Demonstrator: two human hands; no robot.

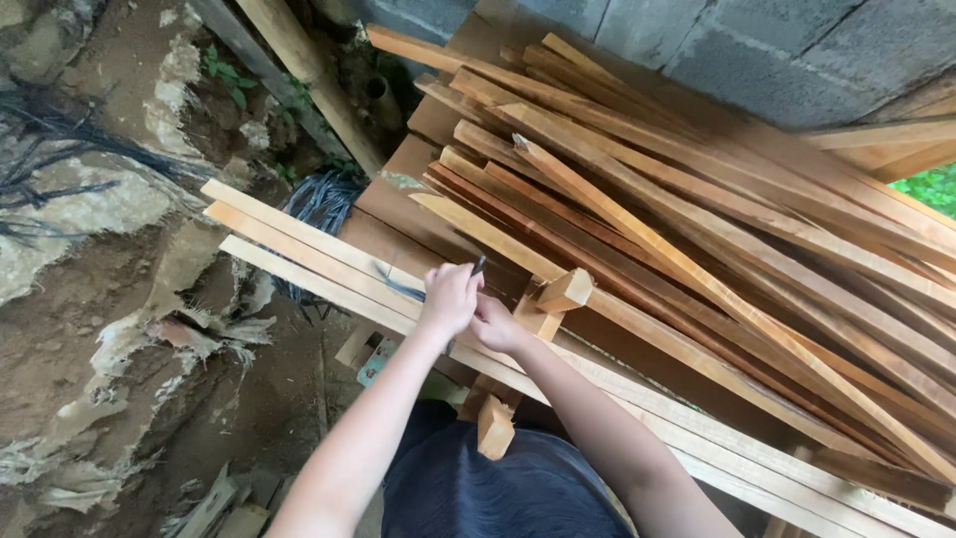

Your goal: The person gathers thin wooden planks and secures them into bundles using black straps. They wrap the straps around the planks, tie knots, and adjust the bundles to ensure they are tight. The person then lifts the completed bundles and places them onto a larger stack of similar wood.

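Hands meet at the near edge of the wood stack, yours both pressed close together over the long pale battens [299, 244] that run across the front. Your left hand [450, 297] is curled into a fist around a thin dark tool [479, 265], whose tip pokes up just above the knuckles; what kind of tool it is cannot be told. Your right hand [495, 324] sits just beside it, touching the left, fingers bent down against the wood, though whether they grip anything is hidden. Just right of your hands a short wooden block [565, 290] rests tilted on the battens, and another small block [495, 426] hangs lower, near your dark clothing. Behind them a big pile of reddish-brown slats [717, 239] fans out toward a grey block wall [777, 50]. Left of the stack lie bare earth [90, 329] and a bundle of dark wire [321, 199].
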